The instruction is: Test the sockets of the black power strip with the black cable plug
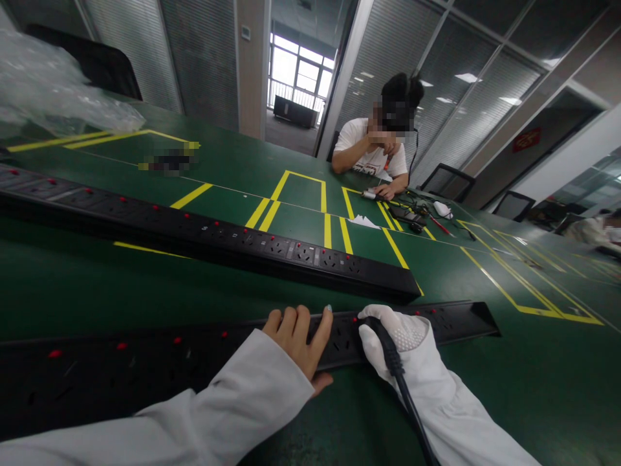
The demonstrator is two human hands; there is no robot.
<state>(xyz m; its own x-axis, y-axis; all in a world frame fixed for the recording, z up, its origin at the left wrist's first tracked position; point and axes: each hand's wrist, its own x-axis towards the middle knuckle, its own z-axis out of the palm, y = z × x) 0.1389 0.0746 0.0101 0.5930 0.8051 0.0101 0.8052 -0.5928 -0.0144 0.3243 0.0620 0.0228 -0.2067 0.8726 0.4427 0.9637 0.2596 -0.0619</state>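
A long black power strip (150,369) with red switches and sockets runs across the near part of the green table. My left hand (298,340) is bare and grips this strip near its middle, fingers over the far edge and thumb at the near edge. Just right of it, my right hand (395,336), in a white glove, is closed round a black plug (376,329) held against the strip's sockets. The plug's prongs are hidden. Its thick black cable (412,414) trails down toward me. Beyond lies a second black power strip (233,243), roughly parallel to the first.
Yellow tape (305,176) marks rectangles on the green table (548,362). Clear plastic wrap (63,90) lies at the far left. Across the table a person (369,145) sits by cables and small devices (412,217). Chairs stand behind.
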